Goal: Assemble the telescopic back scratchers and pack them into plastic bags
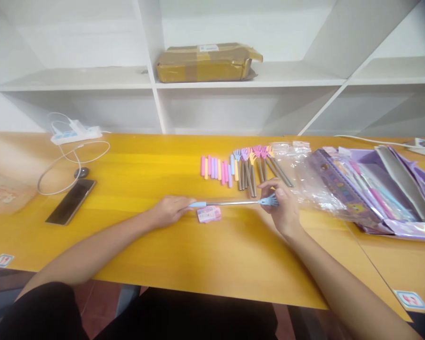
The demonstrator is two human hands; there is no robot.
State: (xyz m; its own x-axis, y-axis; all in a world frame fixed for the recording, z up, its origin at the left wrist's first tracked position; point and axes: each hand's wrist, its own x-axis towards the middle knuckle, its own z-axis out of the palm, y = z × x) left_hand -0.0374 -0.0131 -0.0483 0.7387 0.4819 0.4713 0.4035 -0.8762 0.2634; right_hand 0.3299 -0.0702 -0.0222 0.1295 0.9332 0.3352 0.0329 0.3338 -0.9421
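A back scratcher [230, 203] with a blue handle, a metal rod and a blue claw head stretches level between my hands. My left hand [170, 211] is closed on its blue handle, and my right hand [281, 208] grips the claw end. Just below the rod, small pink printed cards [209, 214] lie on the table. Beyond it is a row of loose pink, yellow, purple and blue handles [217, 170]. Beside them lie several metal rods with coloured claw heads [250, 172], nearest my right hand.
Clear plastic bags [304, 179] and a purple box [386, 226] of packaged items lie on the right. A phone [71, 202], a dark mouse [81, 173] and a white power strip [76, 133] are left. A taped carton [203, 63] sits on the white shelf [286, 75].
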